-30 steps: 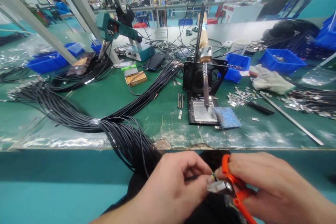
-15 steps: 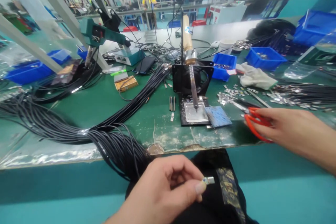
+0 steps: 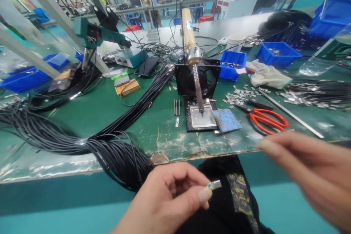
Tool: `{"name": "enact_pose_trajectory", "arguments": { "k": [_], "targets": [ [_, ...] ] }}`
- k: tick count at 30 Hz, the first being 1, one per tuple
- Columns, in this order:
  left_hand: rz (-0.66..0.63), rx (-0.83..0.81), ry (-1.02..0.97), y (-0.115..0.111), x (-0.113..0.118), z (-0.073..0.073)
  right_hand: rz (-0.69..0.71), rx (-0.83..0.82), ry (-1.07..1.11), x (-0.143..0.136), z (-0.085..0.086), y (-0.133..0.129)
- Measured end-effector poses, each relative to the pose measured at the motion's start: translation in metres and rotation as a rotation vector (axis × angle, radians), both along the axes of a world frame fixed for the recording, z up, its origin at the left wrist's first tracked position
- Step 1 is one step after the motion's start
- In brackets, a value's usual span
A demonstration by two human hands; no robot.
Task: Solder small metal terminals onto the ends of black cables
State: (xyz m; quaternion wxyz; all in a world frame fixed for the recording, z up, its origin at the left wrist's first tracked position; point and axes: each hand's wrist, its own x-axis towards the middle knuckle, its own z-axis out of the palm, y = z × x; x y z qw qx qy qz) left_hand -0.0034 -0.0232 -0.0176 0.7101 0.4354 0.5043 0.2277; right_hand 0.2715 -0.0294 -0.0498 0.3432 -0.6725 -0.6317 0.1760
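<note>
**Cable bench, connector pinched in the left hand, scissors lying on the mat**

Busy workshop floor in the back, shelving and other benches. Up front is a worn green bench (image 3: 115, 106) with a chipped front edge, which sits just beyond the fingertips of both hands.

Biggest thing on it is the fat bundle of black cables (image 3: 82, 135), sweeping in from the far left and dropping over the edge right beside the left hand's knuckles. Past the fingers, dead centre, a soldering iron (image 3: 192, 58) with a wooden handle leans tip-down in a black stand over a metal tray (image 3: 199, 119), with a blue sponge (image 3: 227, 120) touching the tray's right side. Blue bins (image 3: 231, 64) and a crumpled white cloth (image 3: 267, 76) are well beyond that.

The orange-handled scissors (image 3: 267, 119) lie flat on the bench, just ahead of the right hand's fingertips and not touching them.

Right hand (image 3: 309, 168) is blurred, fingers stretched out loose toward the left, gripping nothing.

Left hand (image 3: 170, 201) is down below the bench edge, over dark clothing. Thumb and forefinger are pinched tight on a small metal connector (image 3: 215, 185), which sticks out to the right of the thumbnail. Whether a cable runs back from it through the fist, I can't tell.
</note>
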Motion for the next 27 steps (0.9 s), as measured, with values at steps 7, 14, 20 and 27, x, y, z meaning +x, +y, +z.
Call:
{"name": "enact_pose_trajectory", "arguments": {
  "k": [7,14,20,27],
  "targets": [
    [0.012,0.002,-0.029,0.003,0.004,0.001,0.45,-0.436,0.499,-0.067,-0.001,-0.02],
    [-0.011,0.001,-0.018,0.003,0.004,0.001,0.416,-0.489,0.49,-0.068,-0.004,-0.021],
    [-0.033,0.006,-0.002,0.004,0.006,0.001,0.427,-0.432,0.459,-0.069,-0.006,-0.02],
    [-0.029,-0.009,0.005,0.001,0.008,0.002,0.421,-0.355,0.423,-0.069,-0.006,-0.022]
  ]
}}
